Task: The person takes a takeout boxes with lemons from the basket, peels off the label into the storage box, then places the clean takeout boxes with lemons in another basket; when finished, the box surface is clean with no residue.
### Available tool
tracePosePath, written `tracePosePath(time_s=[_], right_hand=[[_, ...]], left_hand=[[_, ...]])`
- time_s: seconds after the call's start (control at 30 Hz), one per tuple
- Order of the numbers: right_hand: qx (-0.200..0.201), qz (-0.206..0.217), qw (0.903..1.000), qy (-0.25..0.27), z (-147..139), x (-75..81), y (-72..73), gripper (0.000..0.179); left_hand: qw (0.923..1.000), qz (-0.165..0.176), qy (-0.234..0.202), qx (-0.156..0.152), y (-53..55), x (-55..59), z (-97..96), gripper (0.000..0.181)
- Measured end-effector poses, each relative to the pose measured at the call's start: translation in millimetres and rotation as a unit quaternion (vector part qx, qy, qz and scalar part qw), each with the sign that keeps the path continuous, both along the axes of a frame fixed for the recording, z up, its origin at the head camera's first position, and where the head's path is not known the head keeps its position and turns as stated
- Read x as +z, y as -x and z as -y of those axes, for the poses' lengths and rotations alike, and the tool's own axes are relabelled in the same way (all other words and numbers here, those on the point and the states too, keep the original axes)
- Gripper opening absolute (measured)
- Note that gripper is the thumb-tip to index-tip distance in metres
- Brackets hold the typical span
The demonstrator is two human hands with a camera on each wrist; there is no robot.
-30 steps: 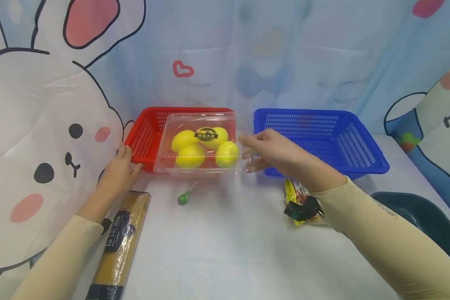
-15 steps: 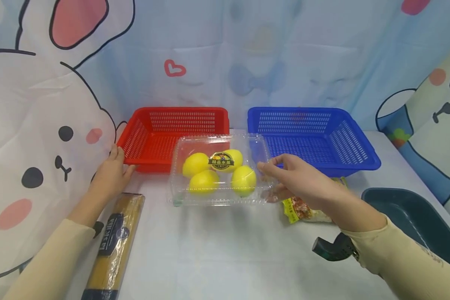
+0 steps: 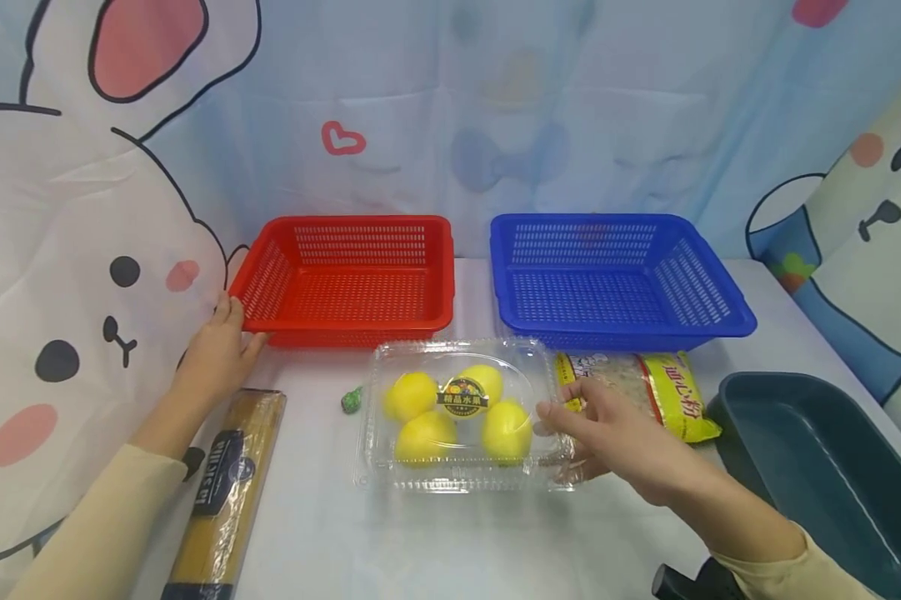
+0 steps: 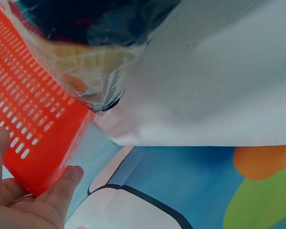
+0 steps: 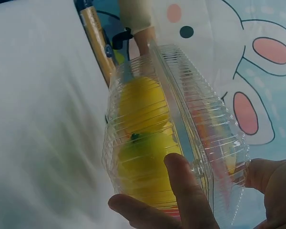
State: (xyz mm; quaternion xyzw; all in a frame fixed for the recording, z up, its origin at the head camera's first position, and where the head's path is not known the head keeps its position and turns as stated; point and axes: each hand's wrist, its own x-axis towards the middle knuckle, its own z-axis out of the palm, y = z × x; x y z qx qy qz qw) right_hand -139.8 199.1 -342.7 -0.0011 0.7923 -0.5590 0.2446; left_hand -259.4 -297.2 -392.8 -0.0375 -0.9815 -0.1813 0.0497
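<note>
The clear box of lemons (image 3: 461, 412) is gripped at its right end by the right hand (image 3: 615, 433). The red basket (image 3: 348, 279) is touched at its near left corner by the left hand (image 3: 213, 354), fingers relaxed.

Glossy clear plastic clamshell (image 3: 461, 412), perforated plastic red basket (image 3: 348, 279), blue basket (image 3: 615, 279)

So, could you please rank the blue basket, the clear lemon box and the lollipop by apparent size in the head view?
1. Blue basket, though it lies farther away.
2. Clear lemon box, gripped by the right hand.
3. Lollipop, partly hidden.
</note>
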Motion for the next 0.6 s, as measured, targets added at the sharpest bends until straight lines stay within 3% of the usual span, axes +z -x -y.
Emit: tracePosePath(time_s=[0.13, 0.33, 0.6], right_hand=[[-0.026, 0.02, 0.9994, -0.01, -1.1, -16.0, -10.4, 0.063], [-0.034, 0.037, 0.9987, 0.007, -3.8, -36.0, -22.7, 0.065], [-0.051, 0.054, 0.9972, 0.007, -6.1, -53.9, -34.9, 0.063]], left_hand=[[1.0, 0.0, -0.006, 0.001, -0.2, -1.1, 0.8, 0.082], [1.0, -0.002, -0.008, 0.001, -0.1, -5.5, 2.7, 0.081], [0.9999, -0.013, 0.0, -0.006, 0.8, -5.6, 3.6, 0.081]])
